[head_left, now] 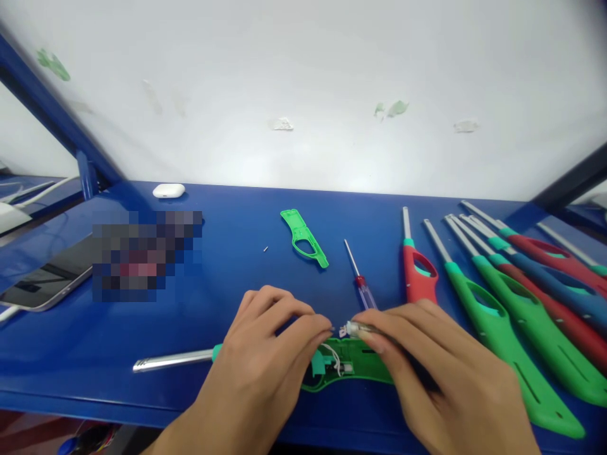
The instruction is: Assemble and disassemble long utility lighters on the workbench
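An opened green gas lighter (353,357) lies on the table below my hands, its silver metal tube (175,361) pointing left. Thin white wires and a turquoise trigger piece (320,364) show inside its half shell. My right hand (441,360) pinches a lighter part with a whitish valve-like tip (351,328) just above the shell; the rest of it is hidden in the fingers. Opposite that tip, my left hand (272,344) has thumb and forefinger pressed together; what they hold, if anything, is too small to name. The loose green cover (303,237) lies farther back.
A screwdriver (359,275) lies behind my right hand. Several assembled lighters, among them a red one (420,275) and a green one (516,354), lie at the right. A tiny metal pin (265,249), white earphone case (169,190) and phone (52,275) are on the left.
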A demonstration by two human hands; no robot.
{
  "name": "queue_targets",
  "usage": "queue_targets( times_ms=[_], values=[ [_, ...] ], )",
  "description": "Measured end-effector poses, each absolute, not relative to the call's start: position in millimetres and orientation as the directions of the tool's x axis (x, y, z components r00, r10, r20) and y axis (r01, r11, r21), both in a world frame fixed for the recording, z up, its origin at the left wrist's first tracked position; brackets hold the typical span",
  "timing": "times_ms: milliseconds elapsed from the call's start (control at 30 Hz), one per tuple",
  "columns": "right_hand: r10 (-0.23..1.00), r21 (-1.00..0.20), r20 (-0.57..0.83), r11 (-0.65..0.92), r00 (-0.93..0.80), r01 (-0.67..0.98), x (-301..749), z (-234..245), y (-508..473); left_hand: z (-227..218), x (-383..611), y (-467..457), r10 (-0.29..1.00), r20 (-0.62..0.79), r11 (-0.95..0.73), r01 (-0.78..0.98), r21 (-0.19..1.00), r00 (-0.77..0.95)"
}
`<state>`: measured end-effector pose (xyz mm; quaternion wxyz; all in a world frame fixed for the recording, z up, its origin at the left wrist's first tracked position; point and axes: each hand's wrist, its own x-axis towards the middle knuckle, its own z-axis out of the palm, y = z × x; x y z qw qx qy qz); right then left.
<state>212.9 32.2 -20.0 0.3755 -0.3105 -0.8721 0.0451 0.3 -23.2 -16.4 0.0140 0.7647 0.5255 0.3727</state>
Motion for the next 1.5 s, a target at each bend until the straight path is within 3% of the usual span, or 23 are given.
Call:
queue_targets(
  times_ms=[1500],
  values=[
    [0.51, -0.244, 0.629, 0.846, -0.587, 0.474, 211.0, -22.0, 32.7, -20.8, 0.0, -25.4, 0.784, 0.575, -0.533, 0.73, 0.428, 0.235]
  ],
)
